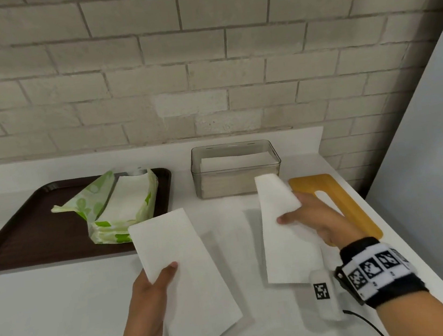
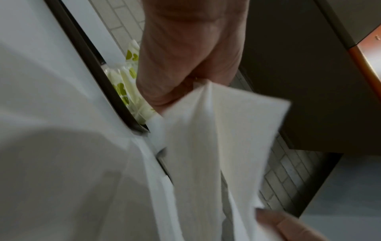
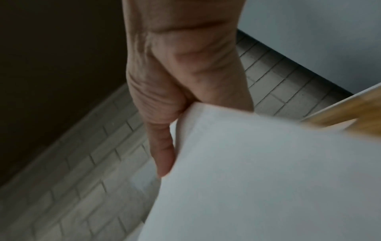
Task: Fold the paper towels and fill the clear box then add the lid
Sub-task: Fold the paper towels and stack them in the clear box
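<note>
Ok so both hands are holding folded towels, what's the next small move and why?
Probably carry the right hand with its folded towel forward and lay it in the clear box. The box stands open just beyond that hand, already partly filled, and the wooden lid still lies beside it.

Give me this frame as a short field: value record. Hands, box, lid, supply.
left hand: grips a folded paper towel stack above the counter
right hand: holds a second folded towel, near the box
clear box: open, on the counter, towels already inside
lid: wooden, slotted, flat on the counter right of the box, not yet on
towel pack: opened green-print wrapper on the brown tray
</note>
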The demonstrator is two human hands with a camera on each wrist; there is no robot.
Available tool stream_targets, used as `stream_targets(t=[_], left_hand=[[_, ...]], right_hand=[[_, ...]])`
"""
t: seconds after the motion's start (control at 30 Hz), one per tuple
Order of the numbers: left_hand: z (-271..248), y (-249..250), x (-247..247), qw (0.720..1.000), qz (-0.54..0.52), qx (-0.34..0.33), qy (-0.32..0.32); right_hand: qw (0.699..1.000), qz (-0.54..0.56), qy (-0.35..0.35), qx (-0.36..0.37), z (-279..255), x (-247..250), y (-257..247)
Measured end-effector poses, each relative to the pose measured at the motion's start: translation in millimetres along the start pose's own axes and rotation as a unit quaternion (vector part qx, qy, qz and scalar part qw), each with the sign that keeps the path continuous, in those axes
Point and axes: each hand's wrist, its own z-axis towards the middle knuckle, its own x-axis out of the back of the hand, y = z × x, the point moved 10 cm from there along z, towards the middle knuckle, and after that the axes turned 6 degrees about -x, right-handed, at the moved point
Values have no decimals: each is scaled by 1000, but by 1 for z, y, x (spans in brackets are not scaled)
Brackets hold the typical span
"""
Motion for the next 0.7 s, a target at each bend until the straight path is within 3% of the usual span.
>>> stream_targets(t=[0.13,0.27,0.4,0.53,0.6,0.7], left_hand=[[2,-2,-28,998,-33,29,-34],[-2,-1,-65,993,-68,56,-79],[-13,8,-96,983,-114,69,-126],[-10,2,-88,978,-163,90,-94],[-10,2,-79,980,-154,88,-91],[-5,-1,-49,994,-86,56,-35]], right_hand=[[989,107,-61,83,-37,-3,-37],[965,181,-155,109,-65,-38,-54],[978,85,-148,120,-69,-81,-50],[985,-44,-106,130,-64,-109,-48],[982,-66,-116,137,-64,-123,-50],[973,-94,-166,130,-65,-144,-53]])
